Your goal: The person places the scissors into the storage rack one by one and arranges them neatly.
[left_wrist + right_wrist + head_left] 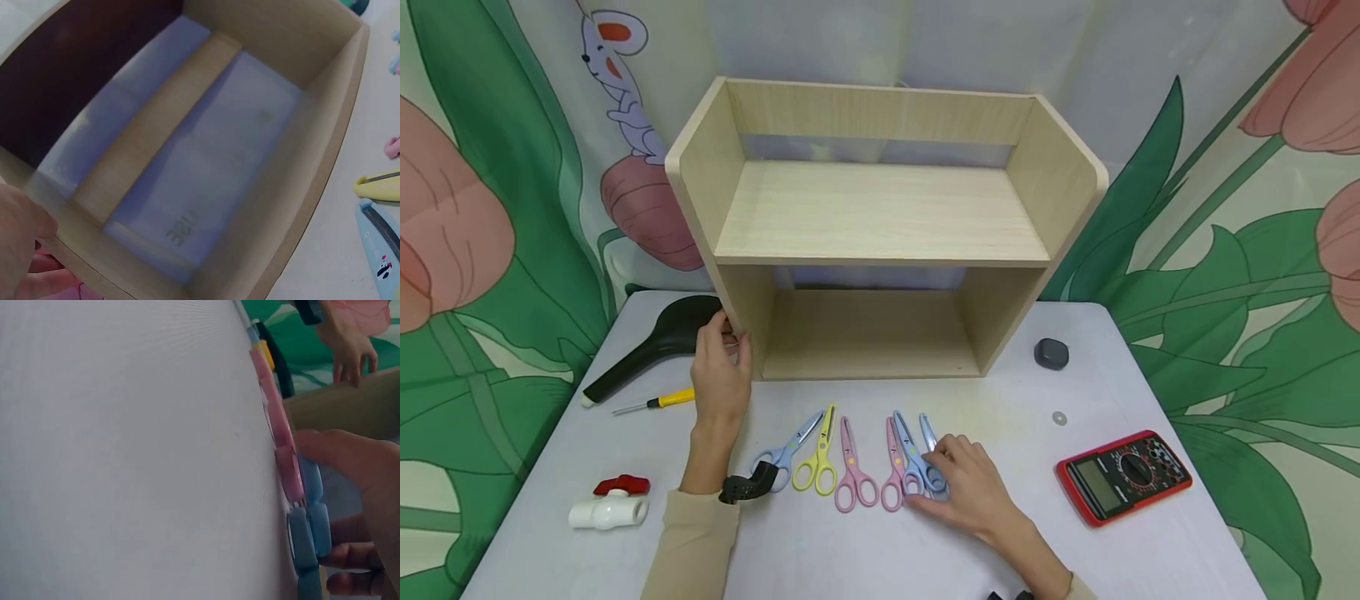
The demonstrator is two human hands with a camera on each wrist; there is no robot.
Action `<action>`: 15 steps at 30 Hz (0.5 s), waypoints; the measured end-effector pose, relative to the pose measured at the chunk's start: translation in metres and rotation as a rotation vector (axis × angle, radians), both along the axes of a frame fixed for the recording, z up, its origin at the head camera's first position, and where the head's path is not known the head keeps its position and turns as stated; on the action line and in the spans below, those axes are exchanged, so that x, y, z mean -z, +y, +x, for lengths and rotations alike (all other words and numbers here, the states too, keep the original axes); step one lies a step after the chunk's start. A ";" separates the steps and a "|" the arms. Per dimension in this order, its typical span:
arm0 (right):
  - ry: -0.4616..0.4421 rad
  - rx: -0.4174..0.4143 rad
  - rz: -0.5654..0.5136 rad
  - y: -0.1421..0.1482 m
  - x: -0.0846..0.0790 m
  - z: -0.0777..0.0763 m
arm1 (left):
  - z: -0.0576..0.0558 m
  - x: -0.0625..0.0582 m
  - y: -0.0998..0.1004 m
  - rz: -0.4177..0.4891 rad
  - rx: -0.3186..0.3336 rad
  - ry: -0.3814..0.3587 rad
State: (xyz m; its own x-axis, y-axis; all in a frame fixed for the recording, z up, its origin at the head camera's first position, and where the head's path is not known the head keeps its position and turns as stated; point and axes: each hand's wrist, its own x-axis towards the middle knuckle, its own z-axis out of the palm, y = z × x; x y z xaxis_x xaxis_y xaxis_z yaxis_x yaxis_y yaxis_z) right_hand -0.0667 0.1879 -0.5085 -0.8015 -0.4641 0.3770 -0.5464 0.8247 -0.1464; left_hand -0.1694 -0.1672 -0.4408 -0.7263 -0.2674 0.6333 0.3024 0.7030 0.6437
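Note:
My left hand [721, 375] grips the front edge of the left side panel of a pale wooden shelf [880, 212]; the left wrist view shows thumb and fingers either side of the panel [81, 265]. Child-size scissors lie in a row before the shelf: blue scissors [784, 452], yellow scissors [822, 454], pink scissors [848, 467], more pink scissors [895, 467] and two blue scissors [910, 450] overlapping at the right end. My right hand [973, 487] holds these two around their handles, thumb [340, 447] on the left side, curled fingers [356, 555] on the right.
Left of the shelf lie a black long-handled object [662, 337], a yellow-handled screwdriver [673, 398] and a white valve [610, 510] with a red lever. To the right are a dark rounded box [1051, 354], a washer [1059, 418] and a red multimeter [1123, 477].

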 end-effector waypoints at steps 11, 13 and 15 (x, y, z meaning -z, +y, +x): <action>0.227 -0.232 -0.175 -0.026 -0.046 -0.022 | 0.002 0.001 -0.001 -0.010 -0.013 -0.035; 0.287 -0.300 -0.220 -0.038 -0.074 -0.031 | 0.002 0.001 -0.001 -0.006 -0.009 -0.035; 0.357 -0.344 -0.245 -0.053 -0.103 -0.041 | 0.002 0.002 -0.001 -0.003 -0.006 -0.038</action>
State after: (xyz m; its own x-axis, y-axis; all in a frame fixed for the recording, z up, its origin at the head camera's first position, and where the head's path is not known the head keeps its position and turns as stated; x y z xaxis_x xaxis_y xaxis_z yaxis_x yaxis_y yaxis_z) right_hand -0.1073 0.1351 -0.4052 -0.4219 -0.5409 0.7277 -0.8290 0.5552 -0.0680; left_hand -0.1678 -0.1680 -0.4427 -0.7483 -0.2694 0.6062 0.2740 0.7068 0.6522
